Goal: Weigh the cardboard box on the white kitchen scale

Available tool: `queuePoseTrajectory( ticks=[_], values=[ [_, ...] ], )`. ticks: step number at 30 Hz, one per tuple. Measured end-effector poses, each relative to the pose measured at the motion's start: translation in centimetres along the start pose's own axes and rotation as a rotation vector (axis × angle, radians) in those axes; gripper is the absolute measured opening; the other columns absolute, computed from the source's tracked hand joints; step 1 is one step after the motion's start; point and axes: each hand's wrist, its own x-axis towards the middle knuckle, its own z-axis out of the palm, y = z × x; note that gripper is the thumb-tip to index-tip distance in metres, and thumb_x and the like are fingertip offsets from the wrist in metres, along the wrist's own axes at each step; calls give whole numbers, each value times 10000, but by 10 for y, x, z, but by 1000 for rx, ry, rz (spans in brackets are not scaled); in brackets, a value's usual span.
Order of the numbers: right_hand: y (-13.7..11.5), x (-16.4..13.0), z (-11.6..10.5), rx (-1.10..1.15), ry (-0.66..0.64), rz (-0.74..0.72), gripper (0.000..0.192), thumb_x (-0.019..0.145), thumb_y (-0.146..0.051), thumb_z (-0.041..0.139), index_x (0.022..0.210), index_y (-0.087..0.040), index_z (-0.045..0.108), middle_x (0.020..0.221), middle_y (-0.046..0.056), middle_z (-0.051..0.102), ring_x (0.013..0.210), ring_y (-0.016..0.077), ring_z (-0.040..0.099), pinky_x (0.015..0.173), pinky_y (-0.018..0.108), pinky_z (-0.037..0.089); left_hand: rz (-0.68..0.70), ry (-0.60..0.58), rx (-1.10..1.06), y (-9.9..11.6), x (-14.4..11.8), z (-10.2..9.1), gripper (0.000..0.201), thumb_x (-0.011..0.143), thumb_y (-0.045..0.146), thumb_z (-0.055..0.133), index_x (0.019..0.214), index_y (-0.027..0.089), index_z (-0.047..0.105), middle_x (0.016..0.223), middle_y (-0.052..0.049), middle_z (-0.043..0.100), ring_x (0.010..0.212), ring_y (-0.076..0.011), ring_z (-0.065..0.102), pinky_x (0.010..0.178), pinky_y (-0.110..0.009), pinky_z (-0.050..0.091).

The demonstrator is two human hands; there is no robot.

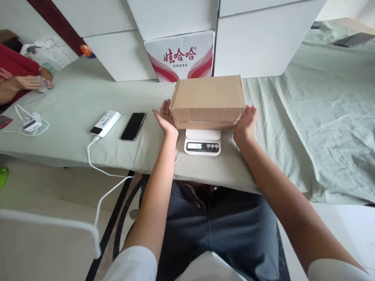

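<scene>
A closed brown cardboard box (207, 91) lies lengthwise between my two hands, above the back of a small white kitchen scale (202, 150). The scale's lit display seems to read 51. My left hand (166, 119) is palm up at the box's left end, touching its lower corner, thumb held out to the side. At the right end, my right hand (245, 121) cups the lower corner with its fingers partly hidden behind the box. Both hands appear to support the box from its ends. Whether its underside rests on the scale's plate is hidden.
Left of the scale lie a black phone (133, 126) and a white power bank (105, 123) with a cable. White cartons (249, 47) stand behind the box. A person's hands (35, 82) are at far left, another dark phone (354, 40) at far right. The green tablecloth (293, 148) is wrinkled.
</scene>
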Motion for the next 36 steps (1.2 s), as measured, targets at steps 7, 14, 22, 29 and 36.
queuePoseTrajectory(
  ticks=[7, 14, 22, 29, 36],
  values=[
    [-6, -2, 4, 21, 44, 47, 400, 1008, -575, 363, 1038, -303, 654, 1342, 6, 730, 1435, 195, 635, 1346, 564, 360, -19, 18, -16, 2, -1, 2, 931, 1016, 774, 49, 1410, 204, 670, 1621, -132, 596, 1514, -232, 571, 1286, -374, 408],
    [-6, -5, 4, -8, -7, 41, 399, 986, -594, 389, 1046, -313, 667, 1340, 3, 740, 1394, 188, 664, 1373, 509, 334, -14, 10, -14, 3, -2, 3, 907, 1013, 786, 91, 1439, 216, 654, 1603, -127, 612, 1526, -253, 558, 1302, -413, 392],
    [-6, -5, 3, -6, -4, 34, 400, 1005, -559, 372, 1046, -301, 674, 1345, 10, 728, 1437, 178, 635, 1331, 511, 411, -5, -8, -18, 5, -5, 5, 926, 1022, 766, 63, 1503, 184, 598, 1651, -143, 560, 1541, -242, 540, 1307, -398, 384],
    [-5, -3, 3, -9, -9, 31, 397, 1010, -554, 356, 1044, -302, 660, 1337, 8, 725, 1440, 185, 623, 1291, 533, 451, -8, -20, -4, 4, -4, 3, 922, 1003, 805, 100, 1511, 221, 600, 1652, -124, 563, 1554, -243, 523, 1302, -388, 378],
    [-2, -1, 1, -28, -17, 28, 400, 991, -594, 370, 1044, -326, 662, 1343, 0, 728, 1407, 192, 644, 1352, 525, 361, -3, -26, 9, 4, -2, 3, 979, 970, 853, 107, 1522, 205, 590, 1669, -145, 534, 1562, -259, 513, 1300, -396, 381]
  ],
)
